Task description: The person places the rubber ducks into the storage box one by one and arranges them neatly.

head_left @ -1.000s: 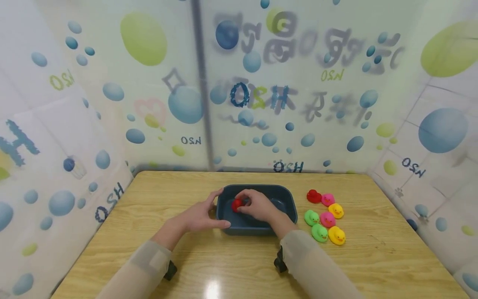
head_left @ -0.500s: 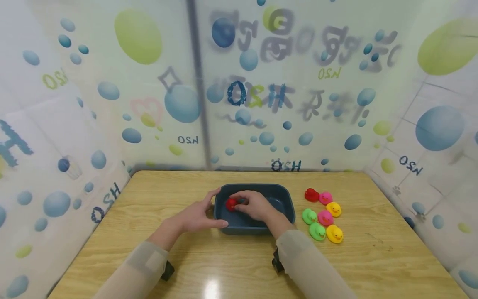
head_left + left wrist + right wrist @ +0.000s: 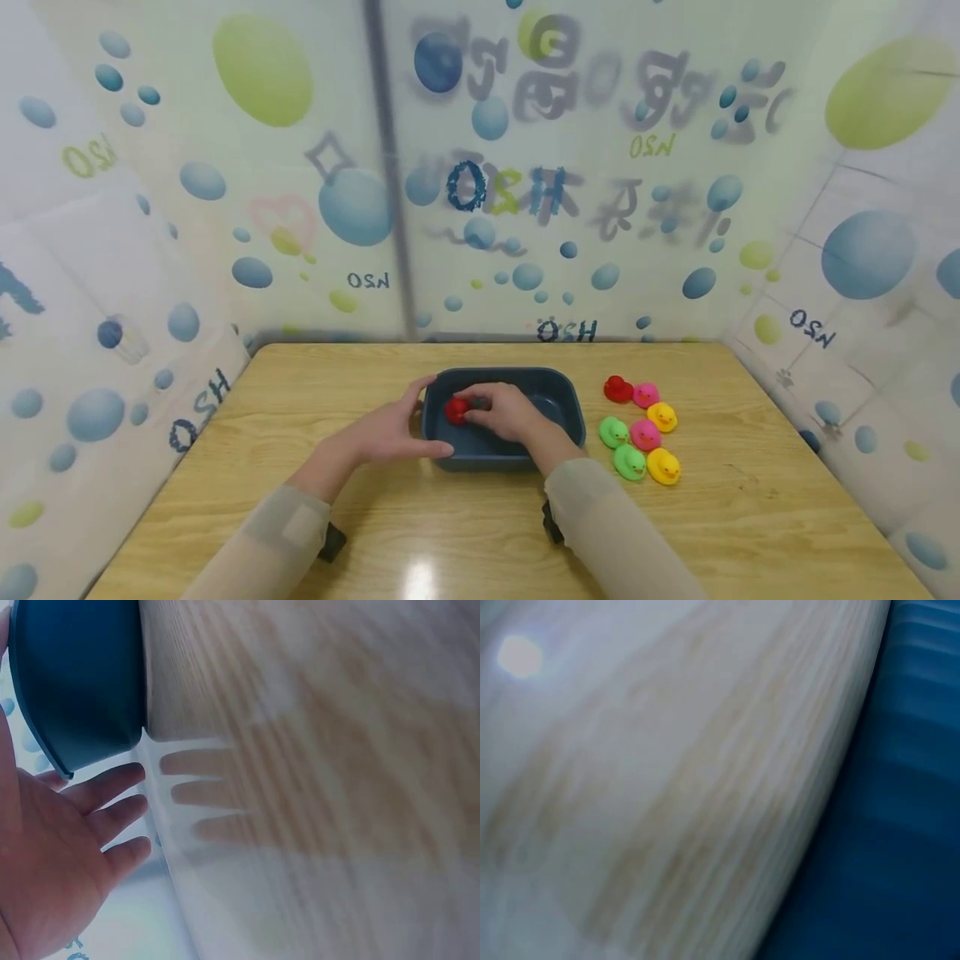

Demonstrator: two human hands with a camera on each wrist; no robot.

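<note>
A dark blue rectangular bin [image 3: 517, 464] stands on the wooden table. Inside its left half, my right hand [image 3: 508, 410] pinches a small red rubber duck [image 3: 454, 410] between thumb and fingers. My left hand [image 3: 384, 432] is spread around the bin's left end, thumb along the front rim and index finger at the back left corner. In the left wrist view, the left hand [image 3: 52, 859] has straight, parted fingers beside the bin [image 3: 82, 675]. The right wrist view shows only the ribbed bin wall [image 3: 885, 847] and tabletop; the right hand is out of that view.
Right of the bin lies a cluster of rubber ducks: a red one [image 3: 618, 389], pink ones [image 3: 646, 435], yellow ones [image 3: 663, 466] and green ones [image 3: 629, 462]. Bubble-patterned sheets [image 3: 495, 275] surround the back and sides of the table [image 3: 450, 533].
The right hand has shifted the red duck slightly left inside the bin. The left hand keeps its place at the bin's end. The head view has swung a little, sliding the scene left.
</note>
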